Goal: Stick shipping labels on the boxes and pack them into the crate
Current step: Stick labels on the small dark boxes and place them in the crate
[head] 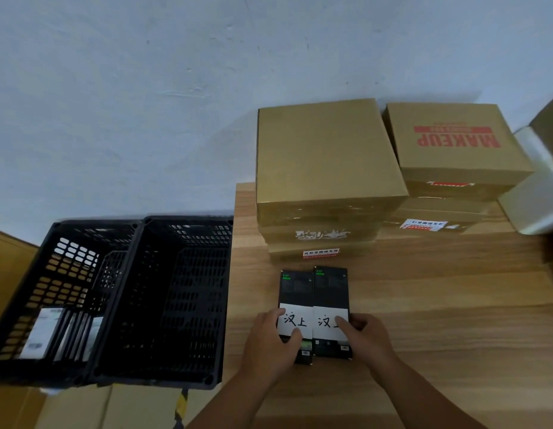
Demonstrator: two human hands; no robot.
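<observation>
Lying side by side and touching on the wood-grain table (424,305), two slim black rectangular boxes each carried a white handwritten paper label. The left hand (270,345) gripped the left black box (295,289), fingers curled round its outer edge and thumb on the left label (295,320). The right hand (366,339) held the right black box (330,286) likewise, thumb pressing the right label (326,322). Left of the table stood two black perforated plastic crates: the left crate (92,224) held upright labelled boxes (41,332), with the right crate (188,218) touching it. Brown cardboard cartons (324,156) were stacked behind.
</observation>
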